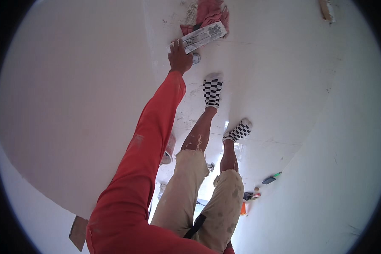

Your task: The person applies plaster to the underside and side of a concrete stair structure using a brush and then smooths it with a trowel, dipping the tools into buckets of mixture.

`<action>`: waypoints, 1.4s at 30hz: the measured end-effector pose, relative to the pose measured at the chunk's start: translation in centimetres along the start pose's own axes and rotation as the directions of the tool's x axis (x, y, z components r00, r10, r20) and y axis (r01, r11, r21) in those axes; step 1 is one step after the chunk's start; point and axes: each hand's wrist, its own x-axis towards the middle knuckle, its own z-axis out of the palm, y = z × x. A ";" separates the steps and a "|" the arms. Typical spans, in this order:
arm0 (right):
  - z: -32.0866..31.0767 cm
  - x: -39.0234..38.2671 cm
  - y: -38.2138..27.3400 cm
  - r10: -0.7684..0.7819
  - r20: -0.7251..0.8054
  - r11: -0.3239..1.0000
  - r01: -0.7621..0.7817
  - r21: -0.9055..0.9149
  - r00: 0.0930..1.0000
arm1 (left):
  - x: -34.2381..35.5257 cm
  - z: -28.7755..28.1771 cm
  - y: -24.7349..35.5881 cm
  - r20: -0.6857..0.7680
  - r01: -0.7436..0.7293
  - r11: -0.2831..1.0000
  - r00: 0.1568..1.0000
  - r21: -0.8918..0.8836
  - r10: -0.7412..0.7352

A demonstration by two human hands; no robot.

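My left hand, at the end of a red sleeve, reaches down to the foot of the white wall. It grips one end of a flat rectangular trowel smeared with grey plaster. The trowel lies slanted across the seam between wall and floor. Just beyond the trowel lies a crumpled red cloth. A small round metal piece sits on the floor right beside my hand. My right hand is out of view.
My feet in black-and-white checkered shoes stand on white floor tiles. Small tools and an orange item lie along the right wall. A brown board scrap sits low on the left.
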 end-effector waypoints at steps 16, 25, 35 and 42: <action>-3.0 1.6 -5.9 -0.211 0.025 0.973 0.213 -0.094 0.977 | -8.2 -11.2 4.4 0.028 0.128 0.711 0.988 -0.692 -0.151; -12.8 0.7 -12.1 -0.710 0.159 0.654 0.726 -0.212 0.686 | -28.8 -30.4 12.5 0.550 0.566 -0.512 0.811 -0.646 0.202; -14.5 -4.7 -19.9 -0.575 0.247 0.683 0.624 -0.380 0.780 | -57.3 -37.6 8.7 0.218 0.163 0.315 0.965 -0.935 0.146; -7.8 -5.6 -19.4 -0.532 0.484 0.223 0.666 -0.712 0.695 | -79.9 -35.2 5.1 0.310 0.034 -0.530 0.842 -0.848 -0.441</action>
